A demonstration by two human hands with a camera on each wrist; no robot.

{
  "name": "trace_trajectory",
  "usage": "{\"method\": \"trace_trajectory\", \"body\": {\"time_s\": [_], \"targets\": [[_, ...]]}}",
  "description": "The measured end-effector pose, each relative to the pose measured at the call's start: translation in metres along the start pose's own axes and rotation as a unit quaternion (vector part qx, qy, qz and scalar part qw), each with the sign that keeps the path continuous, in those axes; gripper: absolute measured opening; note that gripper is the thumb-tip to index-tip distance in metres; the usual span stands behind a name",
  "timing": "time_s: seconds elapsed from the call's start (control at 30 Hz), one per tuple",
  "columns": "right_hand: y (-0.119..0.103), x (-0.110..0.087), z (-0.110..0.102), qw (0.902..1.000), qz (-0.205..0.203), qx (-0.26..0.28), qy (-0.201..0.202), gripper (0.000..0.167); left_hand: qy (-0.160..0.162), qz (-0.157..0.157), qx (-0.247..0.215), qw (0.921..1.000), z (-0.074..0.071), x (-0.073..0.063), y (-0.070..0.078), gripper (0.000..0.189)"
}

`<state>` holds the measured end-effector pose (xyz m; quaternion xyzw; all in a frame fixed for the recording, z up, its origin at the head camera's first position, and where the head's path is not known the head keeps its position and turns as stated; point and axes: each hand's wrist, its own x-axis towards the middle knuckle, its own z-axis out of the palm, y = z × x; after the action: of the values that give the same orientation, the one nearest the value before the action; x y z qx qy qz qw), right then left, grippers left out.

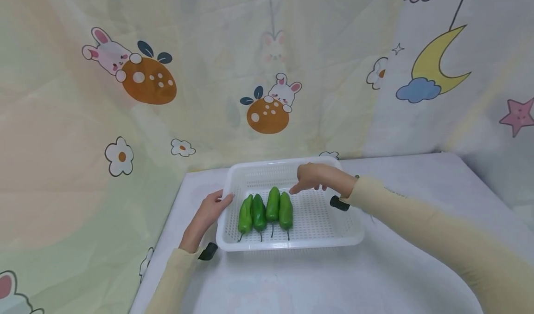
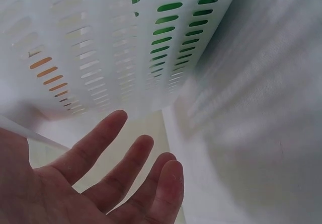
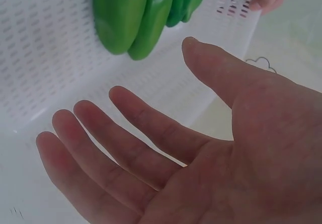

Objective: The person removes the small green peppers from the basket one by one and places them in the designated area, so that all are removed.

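Note:
Several green peppers (image 1: 273, 205) lie side by side in the left half of a white perforated plastic basket (image 1: 321, 245), stems towards me. My left hand (image 1: 212, 207) holds the basket at its left rim, thumb over the edge and inside. Its other fingers (image 2: 113, 178) spread outside, below the slotted wall. Over the back of the basket, just right of the peppers, hovers my right hand (image 1: 313, 176). Nothing is in its grasp; in the right wrist view its fingers (image 3: 166, 133) are spread and loosely extended, with the rounded pepper tips (image 3: 118, 38) beyond them.
The basket is on a table with a white cover (image 1: 292, 281). Behind it hangs a fabric backdrop (image 1: 217, 96) printed with rabbits, flowers and a moon. Dark bands (image 1: 340, 203) sit at both wrists.

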<state>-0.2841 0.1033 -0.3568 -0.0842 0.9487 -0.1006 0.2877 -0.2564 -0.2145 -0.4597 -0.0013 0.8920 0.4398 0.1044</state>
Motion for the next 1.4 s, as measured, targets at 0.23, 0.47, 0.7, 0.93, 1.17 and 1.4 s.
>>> {"method": "trace_trajectory", "body": {"time_s": [0.23, 0.47, 0.7, 0.93, 1.17, 1.4], "targets": [[-0.003, 0.01, 0.018, 0.9998, 0.001, 0.02, -0.001, 0.053, -0.007, 0.002, -0.01, 0.9999, 0.001, 0.0, -0.002, 0.051], [-0.007, 0.022, 0.028, 0.9991, 0.016, 0.039, -0.005, 0.052, -0.005, 0.003, -0.015, 0.9999, 0.001, 0.001, -0.003, 0.052], [-0.015, 0.032, 0.036, 0.9986, 0.029, 0.043, -0.014, 0.049, -0.007, 0.002, -0.025, 0.9997, 0.0, 0.001, -0.003, 0.052], [-0.022, 0.031, 0.042, 0.9989, 0.019, 0.043, -0.003, 0.037, -0.006, 0.003, -0.03, 0.9995, 0.002, 0.002, -0.001, 0.054], [-0.024, 0.031, 0.052, 0.9975, 0.031, 0.061, 0.016, 0.039, -0.006, 0.003, -0.025, 0.9997, 0.002, 0.005, 0.0, 0.055], [-0.027, 0.036, 0.057, 0.9984, 0.023, 0.043, 0.026, 0.033, -0.003, -0.001, -0.022, 0.9998, 0.001, 0.003, -0.004, 0.056]]}}
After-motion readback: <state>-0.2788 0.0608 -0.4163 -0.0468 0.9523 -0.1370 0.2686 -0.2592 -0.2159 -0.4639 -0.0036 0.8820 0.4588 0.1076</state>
